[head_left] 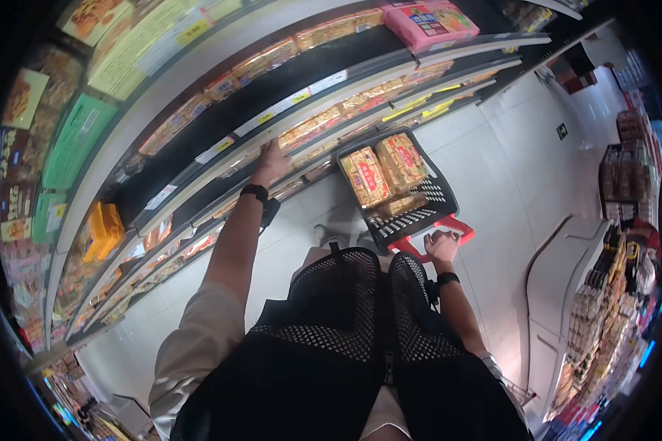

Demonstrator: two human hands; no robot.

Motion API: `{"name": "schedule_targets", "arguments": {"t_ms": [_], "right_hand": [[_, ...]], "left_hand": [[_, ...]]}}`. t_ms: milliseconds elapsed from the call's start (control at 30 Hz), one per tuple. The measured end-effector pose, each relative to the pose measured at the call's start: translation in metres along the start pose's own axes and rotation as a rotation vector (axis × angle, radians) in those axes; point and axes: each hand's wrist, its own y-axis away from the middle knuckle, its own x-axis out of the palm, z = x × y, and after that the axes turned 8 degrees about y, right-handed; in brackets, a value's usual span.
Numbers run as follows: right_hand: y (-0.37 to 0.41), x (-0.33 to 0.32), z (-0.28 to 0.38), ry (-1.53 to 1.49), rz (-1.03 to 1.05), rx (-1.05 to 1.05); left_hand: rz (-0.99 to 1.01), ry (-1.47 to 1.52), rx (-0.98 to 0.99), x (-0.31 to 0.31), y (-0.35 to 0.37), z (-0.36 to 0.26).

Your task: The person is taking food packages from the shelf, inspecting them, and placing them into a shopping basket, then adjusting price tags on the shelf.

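My left hand (272,162) reaches to the front edge of a middle shelf, beside a row of gold-wrapped food packs (312,128). Its visible fingers point in toward the shelf and look apart, with nothing seen in them; the fingertips are blurred. My right hand (441,247) is closed around the red handle (460,229) of a black shopping basket (449,195). Inside the basket, two large gold packs with red labels, a left pack (365,176) and a right pack (403,158), lie on top. Another gold pack (402,204) shows partly beneath them.
Long shelves with a black deck (235,103) curve along my left. They carry a pink package (430,23), an orange package (101,231) and green boxes (73,143). A white display counter (559,294) with stacked goods stands on the right, across the tiled floor (493,162).
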Motion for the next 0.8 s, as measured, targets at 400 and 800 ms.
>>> {"name": "schedule_targets", "arguments": {"t_ms": [400, 800], "right_hand": [[0.007, -0.012, -0.003, -0.122, 0.132, 0.011], [-0.060, -0.039, -0.003, -0.925, 0.636, -0.142]], "left_hand": [[-0.130, -0.146, 0.084, 0.027, -0.014, 0.002], [0.105, 1.350, -0.411, -0.021, 0.155, -0.076]]}}
